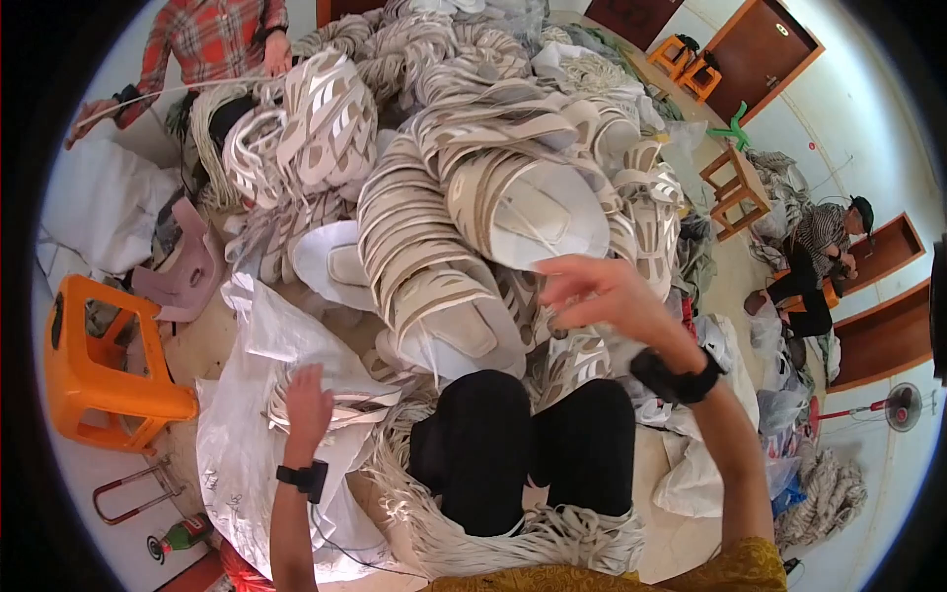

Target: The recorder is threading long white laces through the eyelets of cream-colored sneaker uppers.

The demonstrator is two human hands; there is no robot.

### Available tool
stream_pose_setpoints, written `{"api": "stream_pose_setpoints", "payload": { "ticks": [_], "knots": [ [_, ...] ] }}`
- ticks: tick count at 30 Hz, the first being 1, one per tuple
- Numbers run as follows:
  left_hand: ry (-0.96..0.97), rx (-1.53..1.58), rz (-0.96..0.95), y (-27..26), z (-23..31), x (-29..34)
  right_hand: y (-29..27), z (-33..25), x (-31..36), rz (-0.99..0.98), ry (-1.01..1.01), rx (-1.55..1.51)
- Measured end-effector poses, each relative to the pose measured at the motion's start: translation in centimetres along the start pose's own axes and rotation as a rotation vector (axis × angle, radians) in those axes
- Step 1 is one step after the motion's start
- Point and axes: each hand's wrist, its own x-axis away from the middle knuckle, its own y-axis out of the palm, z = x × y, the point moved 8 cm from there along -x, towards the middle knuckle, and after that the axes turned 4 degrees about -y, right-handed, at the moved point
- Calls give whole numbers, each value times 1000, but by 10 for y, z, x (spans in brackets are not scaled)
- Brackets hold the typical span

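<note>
Beige-and-white, curved shoe uppers (402,222) lie stacked to the far side of your loosely spread right hand (614,301); your left hand's (310,407) grip, I can't tell; best support layers evenly.

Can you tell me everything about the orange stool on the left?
The orange stool looks like smooth, shiny plastic, with a flat seat, a dark slot in it, thick legs and big gaps between them. It seems to stand upright on the pale floor, though the wide lens makes it lean. Nobody sits on it. A pink plastic piece is right beside it; I can't tell whether they touch.
</note>
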Motion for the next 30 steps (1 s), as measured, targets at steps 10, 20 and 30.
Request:
{"api": "stream_pose_setpoints", "payload": {
  "ticks": [10, 20, 30],
  "knots": [
    [313, 389, -82, -74, 200, 0, -155, 150, -6, 557, -3, 501],
    [244, 389, -189, -66, 221, -14, -140, 144, -48, 688, -9, 892],
    [254, 503, -301, -72, 243, 22, -112, 75, 40, 738, -491, 899]
  ]
}}
